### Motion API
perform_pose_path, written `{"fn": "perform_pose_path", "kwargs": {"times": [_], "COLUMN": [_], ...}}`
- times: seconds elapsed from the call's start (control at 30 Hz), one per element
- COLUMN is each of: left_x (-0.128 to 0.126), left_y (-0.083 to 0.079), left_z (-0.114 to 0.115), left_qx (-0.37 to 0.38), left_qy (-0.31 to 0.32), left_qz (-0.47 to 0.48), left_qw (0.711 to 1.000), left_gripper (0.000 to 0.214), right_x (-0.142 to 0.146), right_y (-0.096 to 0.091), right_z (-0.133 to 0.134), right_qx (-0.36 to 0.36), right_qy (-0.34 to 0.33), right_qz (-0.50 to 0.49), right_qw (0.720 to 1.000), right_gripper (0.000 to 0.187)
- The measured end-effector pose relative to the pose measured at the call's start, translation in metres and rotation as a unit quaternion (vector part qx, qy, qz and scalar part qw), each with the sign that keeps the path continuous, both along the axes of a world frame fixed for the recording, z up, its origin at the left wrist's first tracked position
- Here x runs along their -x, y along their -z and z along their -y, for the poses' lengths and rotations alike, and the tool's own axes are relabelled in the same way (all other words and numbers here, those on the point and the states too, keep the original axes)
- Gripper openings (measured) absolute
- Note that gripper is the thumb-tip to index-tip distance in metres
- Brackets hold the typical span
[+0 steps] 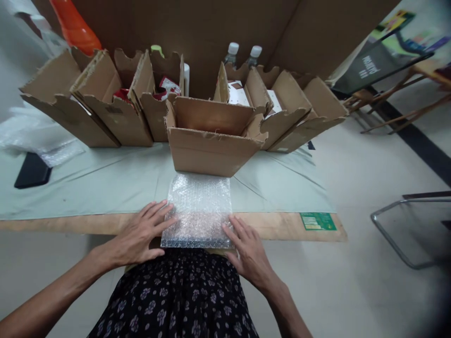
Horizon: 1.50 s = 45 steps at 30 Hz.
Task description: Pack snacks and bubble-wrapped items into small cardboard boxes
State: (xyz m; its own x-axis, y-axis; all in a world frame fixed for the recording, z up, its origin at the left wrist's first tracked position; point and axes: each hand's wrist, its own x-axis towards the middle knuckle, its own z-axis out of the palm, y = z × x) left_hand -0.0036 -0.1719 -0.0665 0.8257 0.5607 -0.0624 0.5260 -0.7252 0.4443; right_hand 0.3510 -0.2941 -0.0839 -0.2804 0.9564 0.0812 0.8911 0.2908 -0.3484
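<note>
A sheet of clear bubble wrap (199, 206) lies flat at the table's near edge, straight in front of me. My left hand (141, 232) rests open on its left edge, fingers spread and flat. At the sheet's lower right corner my right hand (246, 251) lies open too, fingertips touching the wrap. Just behind the sheet stands an open cardboard box (211, 141) with its flaps up; what is inside it is hidden.
A row of open cardboard boxes (105, 108) lines the back of the cloth-covered table (105, 183), some holding packets. A black flat object (32, 170) lies far left, a green label (317, 221) near the right edge. Two bottles (243, 54) stand behind. A metal chair frame (405, 225) is at right.
</note>
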Motion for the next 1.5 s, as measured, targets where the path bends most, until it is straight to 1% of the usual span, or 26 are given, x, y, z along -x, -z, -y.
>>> {"fn": "perform_pose_path", "kwargs": {"times": [0.03, 0.1, 0.17, 0.23, 0.3, 0.37, 0.4, 0.43, 0.47, 0.53, 0.57, 0.63, 0.73, 0.83, 0.93, 1.03, 1.17, 1.3, 1.4, 1.5], "left_x": [0.000, -0.002, -0.006, -0.012, -0.019, -0.028, -0.033, -0.038, -0.042, -0.049, -0.051, -0.054, -0.057, -0.061, -0.065, -0.067, -0.070, -0.073, -0.075, -0.077], "left_y": [0.002, 0.009, 0.014, 0.015, 0.011, 0.004, 0.001, -0.002, -0.005, -0.006, -0.006, -0.002, 0.003, 0.005, 0.009, 0.018, 0.028, 0.023, 0.018, 0.015], "left_z": [0.001, 0.002, 0.000, -0.001, -0.003, -0.004, -0.005, -0.006, -0.006, -0.009, -0.010, -0.014, -0.020, -0.024, -0.027, -0.029, -0.031, -0.034, -0.035, -0.037], "left_qx": [-0.010, -0.027, -0.039, -0.038, -0.013, 0.035, 0.063, 0.092, 0.118, 0.154, 0.161, 0.164, 0.168, 0.166, 0.152, 0.121, 0.062, 0.061, 0.070, 0.076], "left_qy": [0.013, 0.024, 0.010, -0.016, -0.048, -0.109, -0.147, -0.185, -0.218, -0.260, -0.276, -0.303, -0.326, -0.342, -0.343, -0.339, -0.328, -0.311, -0.309, -0.313], "left_qz": [-0.012, -0.013, 0.021, 0.086, 0.155, 0.181, 0.176, 0.167, 0.159, 0.161, 0.168, 0.177, 0.184, 0.193, 0.174, 0.126, 0.022, -0.063, -0.087, -0.101], "left_qw": [1.000, 0.999, 0.999, 0.995, 0.987, 0.977, 0.971, 0.964, 0.956, 0.940, 0.933, 0.922, 0.912, 0.904, 0.911, 0.924, 0.943, 0.946, 0.944, 0.941], "left_gripper": [0.087, 0.079, 0.065, 0.054, 0.040, 0.024, 0.022, 0.023, 0.025, 0.028, 0.029, 0.031, 0.031, 0.030, 0.030, 0.028, 0.021, 0.018, 0.020, 0.020], "right_x": [0.005, 0.010, 0.010, 0.008, 0.007, 0.008, 0.008, 0.009, 0.008, 0.006, 0.004, 0.001, -0.001, 0.000, 0.001, 0.000, -0.003, -0.003, -0.002, -0.002], "right_y": [0.002, 0.005, 0.002, -0.005, -0.015, -0.023, -0.025, -0.026, -0.025, -0.020, -0.015, -0.006, 0.004, 0.008, 0.008, 0.008, 0.010, 0.013, 0.016, 0.019], "right_z": [-0.003, -0.011, -0.018, -0.022, -0.025, -0.030, -0.033, -0.037, -0.040, -0.048, -0.052, -0.060, -0.071, -0.080, -0.086, -0.089, -0.093, -0.095, -0.095, -0.095], "right_qx": [-0.004, -0.023, -0.048, -0.060, -0.051, -0.033, -0.023, -0.011, -0.001, 0.011, 0.010, -0.003, -0.030, -0.035, -0.018, 0.007, 0.031, 0.031, 0.025, 0.013], "right_qy": [0.001, 0.001, 0.000, 0.016, 0.066, 0.137, 0.167, 0.191, 0.207, 0.229, 0.238, 0.252, 0.254, 0.257, 0.262, 0.278, 0.285, 0.280, 0.281, 0.285], "right_qz": [-0.003, -0.034, -0.097, -0.174, -0.247, -0.310, -0.337, -0.357, -0.371, -0.380, -0.380, -0.388, -0.411, -0.387, -0.345, -0.313, -0.248, -0.212, -0.211, -0.212], "right_qw": [1.000, 0.999, 0.994, 0.983, 0.965, 0.940, 0.926, 0.914, 0.905, 0.896, 0.894, 0.887, 0.875, 0.885, 0.901, 0.908, 0.925, 0.936, 0.936, 0.935], "right_gripper": [0.065, 0.054, 0.043, 0.036, 0.029, 0.024, 0.024, 0.030, 0.040, 0.060, 0.063, 0.056, 0.043, 0.039, 0.042, 0.046, 0.049, 0.049, 0.049, 0.049]}}
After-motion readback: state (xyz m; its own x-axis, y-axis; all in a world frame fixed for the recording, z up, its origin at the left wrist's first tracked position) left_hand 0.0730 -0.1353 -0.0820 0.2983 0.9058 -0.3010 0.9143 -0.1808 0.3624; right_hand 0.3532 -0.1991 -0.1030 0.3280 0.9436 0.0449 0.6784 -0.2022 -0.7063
